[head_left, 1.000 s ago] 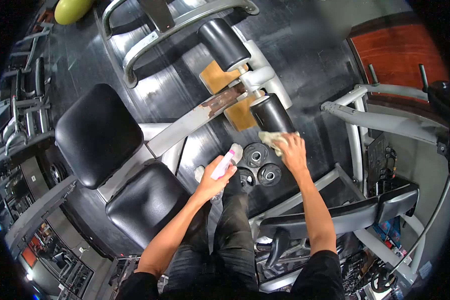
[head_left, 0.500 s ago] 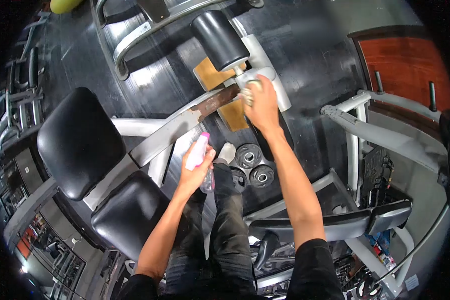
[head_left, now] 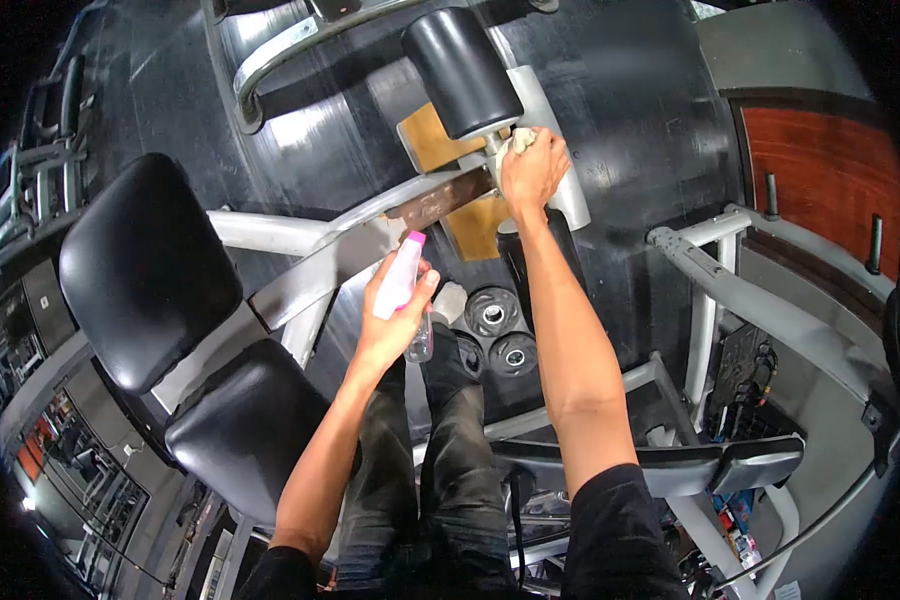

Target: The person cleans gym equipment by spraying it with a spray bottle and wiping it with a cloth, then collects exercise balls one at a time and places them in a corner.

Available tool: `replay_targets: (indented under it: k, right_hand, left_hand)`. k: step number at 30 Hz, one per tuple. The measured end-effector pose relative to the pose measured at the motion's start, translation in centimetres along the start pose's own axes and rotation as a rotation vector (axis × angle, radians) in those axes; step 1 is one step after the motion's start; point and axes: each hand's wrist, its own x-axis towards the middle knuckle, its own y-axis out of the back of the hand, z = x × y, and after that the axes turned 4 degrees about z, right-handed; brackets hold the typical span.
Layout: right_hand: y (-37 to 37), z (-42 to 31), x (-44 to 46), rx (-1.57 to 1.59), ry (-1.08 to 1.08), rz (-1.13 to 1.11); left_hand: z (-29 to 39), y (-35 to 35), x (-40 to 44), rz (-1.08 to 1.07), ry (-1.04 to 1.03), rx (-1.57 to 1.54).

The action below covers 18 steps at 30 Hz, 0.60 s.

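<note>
My left hand (head_left: 398,308) is wrapped round a spray bottle (head_left: 402,278) with a pink and white top and a clear lower part. My right hand (head_left: 535,172) grips a pale cloth (head_left: 515,146) against the light metal joint just below the upper black roller pad (head_left: 462,72). My right forearm partly covers the lower roller pad (head_left: 516,275). A grey beam (head_left: 345,262) with a worn brown end runs from the seat towards the joint. Two tan plates (head_left: 476,226) lie on either side of that beam.
A black backrest (head_left: 150,272) and seat (head_left: 248,425) are at the left. Several weight plates (head_left: 492,313) lie on the floor by my feet. Another machine's grey frame (head_left: 770,300) stands at the right, with a black padded bench (head_left: 670,470) below it.
My right hand has moved with the cloth from the lower roller pad up to the joint by the upper pad. My left hand has shifted left and up with the bottle. The view has shifted too.
</note>
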Motion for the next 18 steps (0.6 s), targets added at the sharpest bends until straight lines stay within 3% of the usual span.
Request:
replay_targets:
  k: [5, 7, 11, 13, 18]
  right_hand:
    - [2.0, 0.0, -0.3, 0.019, 0.117, -0.018]
    - [3.4, 0.8, -0.8, 0.087, 0.266, -0.138]
    - [5.6, 1.9, -2.6, 0.136, 0.195, -0.222]
    - [6.3, 1.6, -3.8, 0.051, 0.034, -0.284]
    - [6.5, 1.1, -4.3, 0.045, 0.003, -0.219]
  left_hand:
    - [0.1, 0.8, -2.5, -0.022, -0.03, 0.011]
    - [0.7, 1.1, -3.7, -0.024, -0.045, 0.036]
    - [-0.1, 1.3, -4.9, -0.052, -0.002, -0.016]
    - [0.0, 1.2, -4.8, -0.056, 0.023, -0.044]
    - [0.1, 1.2, -3.1, -0.078, 0.029, 0.002]
